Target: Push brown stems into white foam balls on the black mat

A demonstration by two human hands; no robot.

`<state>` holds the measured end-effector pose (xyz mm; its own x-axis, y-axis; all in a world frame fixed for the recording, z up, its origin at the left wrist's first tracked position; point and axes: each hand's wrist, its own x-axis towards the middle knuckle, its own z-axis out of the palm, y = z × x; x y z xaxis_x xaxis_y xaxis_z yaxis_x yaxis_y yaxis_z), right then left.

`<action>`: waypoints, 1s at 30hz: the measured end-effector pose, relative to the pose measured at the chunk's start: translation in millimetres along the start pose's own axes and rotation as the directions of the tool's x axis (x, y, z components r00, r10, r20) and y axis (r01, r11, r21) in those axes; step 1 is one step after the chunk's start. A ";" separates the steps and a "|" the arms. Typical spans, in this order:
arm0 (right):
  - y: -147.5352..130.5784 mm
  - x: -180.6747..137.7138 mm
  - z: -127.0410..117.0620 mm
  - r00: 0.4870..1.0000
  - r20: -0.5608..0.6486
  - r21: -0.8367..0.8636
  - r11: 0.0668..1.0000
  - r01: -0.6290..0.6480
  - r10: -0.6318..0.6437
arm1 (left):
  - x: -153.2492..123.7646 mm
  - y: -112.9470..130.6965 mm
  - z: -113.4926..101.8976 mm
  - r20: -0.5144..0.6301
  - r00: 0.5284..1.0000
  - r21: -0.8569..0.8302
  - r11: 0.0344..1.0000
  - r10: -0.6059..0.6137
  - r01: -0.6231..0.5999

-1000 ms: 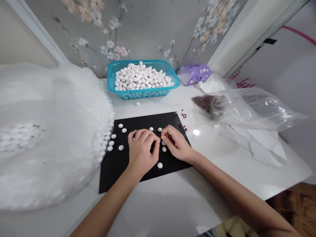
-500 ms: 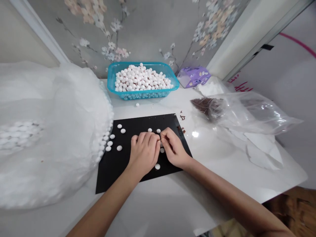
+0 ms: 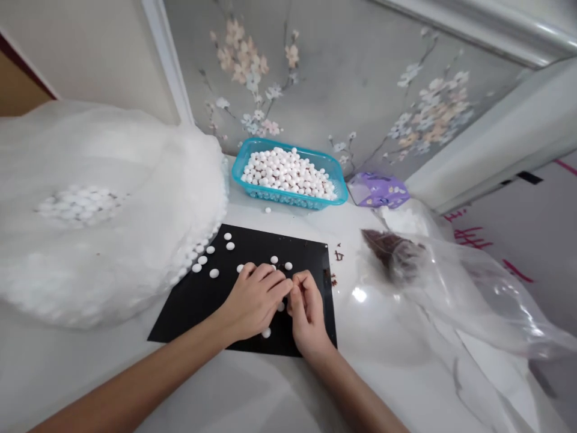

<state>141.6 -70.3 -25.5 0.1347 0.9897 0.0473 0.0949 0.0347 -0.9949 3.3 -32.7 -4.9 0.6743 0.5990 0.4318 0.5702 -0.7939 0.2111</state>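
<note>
My left hand (image 3: 256, 300) is over a black mat (image 3: 193, 307), palm down, with its fingers bent and drawn together. Its fingertips meet those of my right hand (image 3: 309, 310), whose thumb and fingers are curled closed. Whatever sits between the fingertips is hidden or too small to make out. Small white balls lie scattered on the mat: one ball (image 3: 288, 266) just beyond the fingertips, another ball (image 3: 266, 332) below my left hand, and several to the left. A few dark brown bits (image 3: 333, 278) lie by the mat's right edge.
A blue basket (image 3: 288, 198) heaped with white balls stands at the back. On the left bulges a large translucent bag (image 3: 148, 240) of white balls. To the right lie a purple packet (image 3: 383, 191) and a clear plastic bag (image 3: 469, 282) with thin brown pieces (image 3: 387, 249).
The camera view has turned and tilted, so the scene sits differently. My hands stay together over the mat; the right hand is now more upright, its fingers curled.
</note>
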 end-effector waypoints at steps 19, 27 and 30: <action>2.5 16.5 -16.5 0.979 -0.152 -0.222 0.970 0.101 -0.137 | 3.7 -9.7 -2.2 -0.076 0.862 -0.266 0.843 -0.502 0.468; -2.0 9.5 -17.6 0.892 -0.015 -0.400 0.821 0.408 -0.451 | 0.7 -6.2 -0.9 -0.086 0.895 -0.244 0.880 -0.438 0.407; -4.8 10.1 -17.4 0.843 0.119 -0.362 0.768 0.529 -0.525 | 1.8 -5.6 -2.0 0.005 0.916 -0.252 0.886 -0.400 0.388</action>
<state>159.6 -62.8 -18.7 -0.0540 0.8326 0.5512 0.5009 0.5001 -0.7064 0.4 -27.4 -3.5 0.3923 0.8673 0.3066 0.6489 -0.4971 0.5760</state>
